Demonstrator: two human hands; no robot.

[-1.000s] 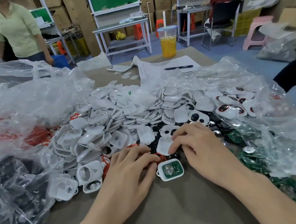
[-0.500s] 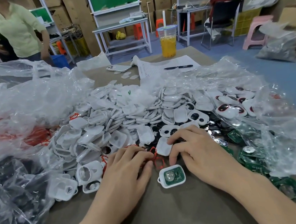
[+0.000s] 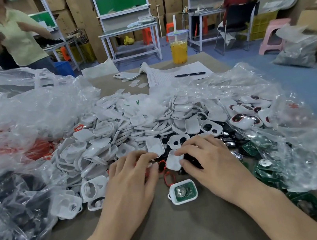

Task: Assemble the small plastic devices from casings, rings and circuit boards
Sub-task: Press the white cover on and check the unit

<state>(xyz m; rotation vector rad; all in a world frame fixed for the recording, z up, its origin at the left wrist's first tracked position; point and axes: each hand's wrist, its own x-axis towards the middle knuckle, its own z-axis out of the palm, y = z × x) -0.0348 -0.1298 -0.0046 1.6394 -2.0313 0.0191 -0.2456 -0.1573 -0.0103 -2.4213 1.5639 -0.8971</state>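
Right hand (image 3: 208,161) pinches a white casing (image 3: 173,162), thumb and forefinger. Left hand (image 3: 129,178) is curled over a red ring (image 3: 161,166), can't tell if it's actually gripping it.

free: table (image 3: 182,238) near edge, centre | blocked: casing heap (image 3: 133,121) ahead; left bag (image 3: 9,126), right bag (image 3: 292,129) flanking

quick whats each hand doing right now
left hand: fingers curled over thin red plastic rings, whether it grips one cannot be told
right hand: pinches a small white rounded plastic casing between finger and thumb
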